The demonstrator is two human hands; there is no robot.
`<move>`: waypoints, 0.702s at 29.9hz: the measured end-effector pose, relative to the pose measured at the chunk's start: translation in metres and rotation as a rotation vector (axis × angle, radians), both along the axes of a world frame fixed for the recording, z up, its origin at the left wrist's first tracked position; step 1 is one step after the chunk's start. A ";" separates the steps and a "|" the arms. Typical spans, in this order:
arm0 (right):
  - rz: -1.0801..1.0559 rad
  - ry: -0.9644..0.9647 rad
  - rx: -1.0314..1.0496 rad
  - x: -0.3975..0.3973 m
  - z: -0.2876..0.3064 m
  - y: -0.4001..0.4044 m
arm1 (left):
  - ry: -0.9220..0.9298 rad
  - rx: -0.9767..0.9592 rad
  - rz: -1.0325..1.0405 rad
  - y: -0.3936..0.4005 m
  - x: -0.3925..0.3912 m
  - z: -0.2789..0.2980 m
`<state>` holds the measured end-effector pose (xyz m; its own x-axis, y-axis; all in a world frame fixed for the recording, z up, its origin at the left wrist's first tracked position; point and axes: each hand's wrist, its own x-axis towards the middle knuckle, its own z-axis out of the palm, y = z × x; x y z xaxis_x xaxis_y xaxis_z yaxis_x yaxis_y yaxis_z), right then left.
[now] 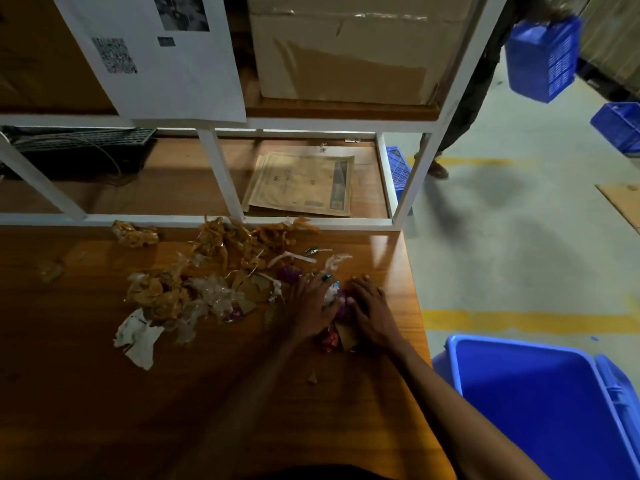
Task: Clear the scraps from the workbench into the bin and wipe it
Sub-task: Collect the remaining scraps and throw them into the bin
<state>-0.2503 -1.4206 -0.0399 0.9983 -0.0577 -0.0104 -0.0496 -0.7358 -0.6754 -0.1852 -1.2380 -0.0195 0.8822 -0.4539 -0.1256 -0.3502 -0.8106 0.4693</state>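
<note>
Scraps of brown tape, clear plastic and paper (207,278) lie scattered over the wooden workbench (104,393). My left hand (311,306) and my right hand (369,310) rest side by side on a small heap of wrappers (334,299) near the bench's right edge, fingers spread and lying flat over it. A red wrapper (329,339) shows between my wrists. The blue bin (540,403) stands open on the floor just right of the bench.
A white metal shelf frame (221,174) rises at the back of the bench, with brown envelopes (301,185), a keyboard (83,140) and a cardboard box (346,53). A person carrying a blue crate (543,57) stands at the far right. Another blue crate (620,126) sits on the floor.
</note>
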 end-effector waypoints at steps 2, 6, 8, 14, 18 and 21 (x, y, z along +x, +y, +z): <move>-0.022 -0.032 0.076 0.000 0.005 0.004 | -0.023 -0.019 -0.069 0.011 -0.014 0.004; 0.025 -0.089 0.059 0.030 0.016 0.014 | -0.131 -0.203 -0.099 0.024 -0.023 0.013; 0.066 -0.065 0.015 0.043 0.015 0.019 | -0.215 -0.336 0.045 0.028 -0.011 0.014; 0.213 0.069 -0.016 0.024 0.003 0.031 | -0.098 -0.082 0.200 0.047 0.025 -0.006; 0.070 0.023 0.159 -0.004 0.027 0.021 | -0.022 0.030 0.092 0.052 0.007 -0.022; -0.085 -0.018 0.215 -0.041 0.033 0.014 | -0.078 -0.103 0.105 0.058 -0.010 -0.010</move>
